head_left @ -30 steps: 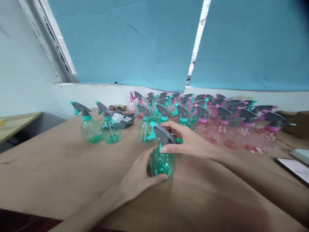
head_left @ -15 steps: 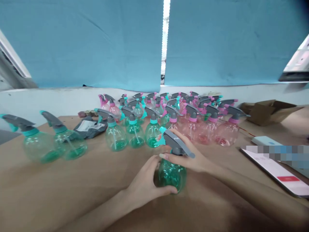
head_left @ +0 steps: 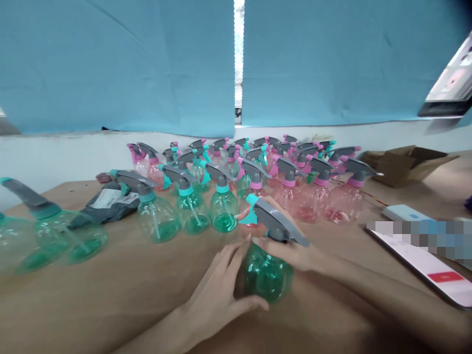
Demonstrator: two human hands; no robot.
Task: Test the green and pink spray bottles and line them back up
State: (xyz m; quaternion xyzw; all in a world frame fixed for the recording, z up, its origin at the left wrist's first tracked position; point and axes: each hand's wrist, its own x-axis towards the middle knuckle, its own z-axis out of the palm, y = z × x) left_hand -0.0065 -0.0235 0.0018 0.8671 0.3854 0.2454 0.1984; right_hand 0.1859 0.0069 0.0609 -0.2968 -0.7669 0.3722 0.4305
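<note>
The right hand has its grip closed at the neck of a transparent green, round plastic spray bottle, with the thumb in front and the other fingers behind. The left hand is cupped widely at the left side of this bottle; whether it presses the wall, I cannot tell.

Just above the grip, a grey and turquoise plastic trigger head already sits on the bottle. The thumb covers most of the neck, so I cannot tell if the head is fully tight. With both hands at it, I judge that the handling of this bottle is not finished.

Beyond the grip and to its left, three similar green round plastic bottles stand on the brown bench, with heads on. Beyond and to the right, pink transparent round bottles also carry their heads. These appear to be complete. The held bottle is in front, apart from those rows.
</note>
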